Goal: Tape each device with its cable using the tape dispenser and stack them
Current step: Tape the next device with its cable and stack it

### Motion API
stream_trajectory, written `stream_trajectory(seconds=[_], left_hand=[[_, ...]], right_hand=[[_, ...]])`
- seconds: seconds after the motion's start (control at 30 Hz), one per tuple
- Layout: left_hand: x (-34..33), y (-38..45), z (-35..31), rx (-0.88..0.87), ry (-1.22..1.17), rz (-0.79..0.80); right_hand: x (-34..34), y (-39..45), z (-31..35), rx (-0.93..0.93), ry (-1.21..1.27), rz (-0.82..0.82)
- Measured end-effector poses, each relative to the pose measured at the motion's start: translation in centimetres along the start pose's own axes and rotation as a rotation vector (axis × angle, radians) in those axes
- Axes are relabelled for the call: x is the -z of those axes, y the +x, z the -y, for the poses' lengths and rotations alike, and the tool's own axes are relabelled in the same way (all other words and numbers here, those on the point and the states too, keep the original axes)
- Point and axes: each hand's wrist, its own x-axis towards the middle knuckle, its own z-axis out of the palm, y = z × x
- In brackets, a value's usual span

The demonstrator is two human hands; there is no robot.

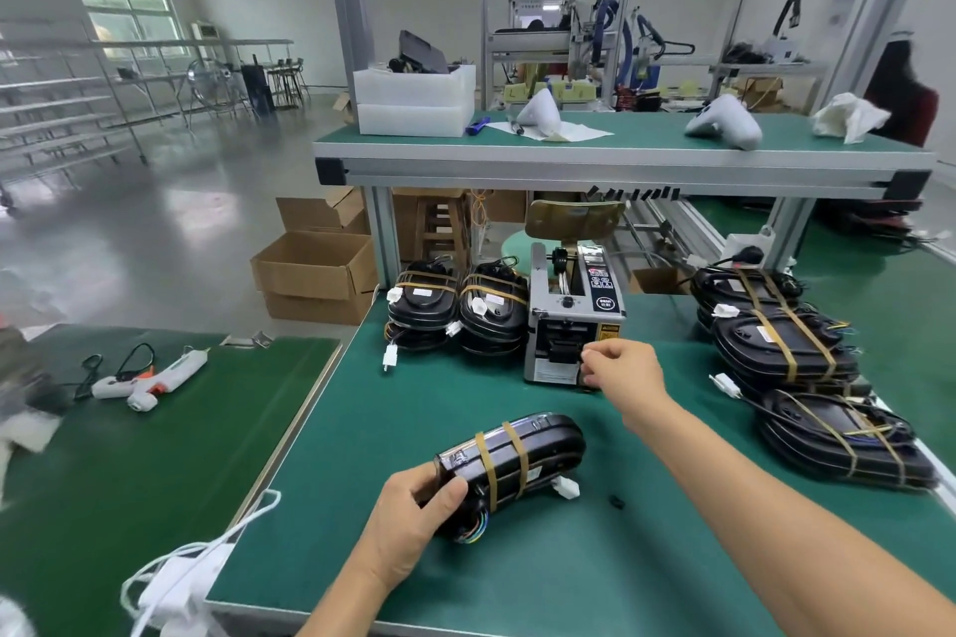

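Nearest, the left hand (414, 512) grips the near end of a black device (509, 463) lying on the green table (517, 574). Its long axis runs from that hand up and to the right, and two tan tape bands already cross its middle, with a white plug at its far side. Beyond it and to the right, the right hand (623, 370) reaches the front of the tape dispenser (571, 321), fingers curled at the outlet as if pinching a strip; whether tape is actually held I cannot tell. So the next strip probably has to travel back and left to the device. Taped stacks (458, 308) stand left of the dispenser, with others (786, 341) at the right.
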Motion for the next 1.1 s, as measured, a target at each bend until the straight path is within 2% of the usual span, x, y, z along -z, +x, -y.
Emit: stream_trajectory(seconds=[0.1, 0.33, 0.57, 1.1], left_hand=[[-0.5, -0.4, -0.1, 0.014, -0.034, -0.031], [-0.8, -0.7, -0.5, -0.003, -0.041, -0.081], [-0.8, -0.6, -0.4, 0.010, -0.019, -0.079], [-0.6, -0.6, -0.5, -0.001, -0.014, -0.092]], right_hand=[[-1.7, 1.0, -0.3, -0.115, 0.087, -0.062], [-4.5, 2.1, 1.0, -0.196, 0.190, -0.226], [-5.4, 3.2, 2.2, -0.374, 0.370, -0.331], [-6.5, 3.7, 2.9, -0.481, 0.495, -0.449]])
